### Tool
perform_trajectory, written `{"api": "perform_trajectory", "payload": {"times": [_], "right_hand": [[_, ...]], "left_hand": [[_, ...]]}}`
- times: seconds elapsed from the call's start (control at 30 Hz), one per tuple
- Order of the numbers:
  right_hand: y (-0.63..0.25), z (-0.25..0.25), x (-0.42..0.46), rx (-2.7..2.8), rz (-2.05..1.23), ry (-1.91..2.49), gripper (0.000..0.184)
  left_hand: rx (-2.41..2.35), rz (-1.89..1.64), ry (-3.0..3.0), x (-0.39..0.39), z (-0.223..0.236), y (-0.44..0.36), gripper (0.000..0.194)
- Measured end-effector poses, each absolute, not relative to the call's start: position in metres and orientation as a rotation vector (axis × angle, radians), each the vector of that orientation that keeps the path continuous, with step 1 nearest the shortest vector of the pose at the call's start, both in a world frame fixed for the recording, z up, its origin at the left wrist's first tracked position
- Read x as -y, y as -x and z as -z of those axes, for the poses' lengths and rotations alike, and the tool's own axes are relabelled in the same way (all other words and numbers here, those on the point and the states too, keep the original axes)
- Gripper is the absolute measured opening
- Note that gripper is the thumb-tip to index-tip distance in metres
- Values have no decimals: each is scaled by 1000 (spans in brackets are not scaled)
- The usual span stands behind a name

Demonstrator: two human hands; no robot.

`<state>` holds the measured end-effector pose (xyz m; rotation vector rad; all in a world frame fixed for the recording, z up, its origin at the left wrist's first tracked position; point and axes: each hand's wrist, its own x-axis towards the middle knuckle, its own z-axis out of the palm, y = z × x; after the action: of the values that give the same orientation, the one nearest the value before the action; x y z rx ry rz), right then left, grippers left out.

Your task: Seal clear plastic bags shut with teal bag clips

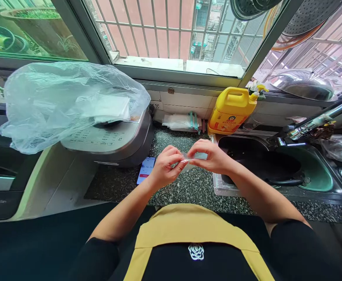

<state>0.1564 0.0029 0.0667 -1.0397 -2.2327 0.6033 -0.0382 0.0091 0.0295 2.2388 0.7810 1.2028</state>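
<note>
My left hand [166, 166] and my right hand [211, 156] meet above the speckled granite counter [188, 187], just left of the sink. Both pinch a small clear plastic packet [192, 159] held between their fingertips. Its contents are too small to make out. A phone [146, 169] with a lit screen lies on the counter just left of my left hand.
A rice cooker [112, 140] under a large clear plastic bag [68, 101] stands at the left. A yellow jug [232, 109] sits by the window. The sink [314, 171] holds a dark pan [261, 164]; a tap [319, 121] reaches over it. Folded plastic bags [182, 121] lie at the back.
</note>
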Motion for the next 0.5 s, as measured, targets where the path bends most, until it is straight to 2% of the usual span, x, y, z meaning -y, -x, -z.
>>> {"api": "perform_trajectory", "payload": {"times": [0.33,0.5], "right_hand": [[-143,-65,-2,2076,-756,1059,16],[-146,-73,-5,2020,-685,1064,17]], "left_hand": [[-802,-1252,-2064,-9,-27,42,26],[-823,-956,-1897,-16,-5,49,38]]}}
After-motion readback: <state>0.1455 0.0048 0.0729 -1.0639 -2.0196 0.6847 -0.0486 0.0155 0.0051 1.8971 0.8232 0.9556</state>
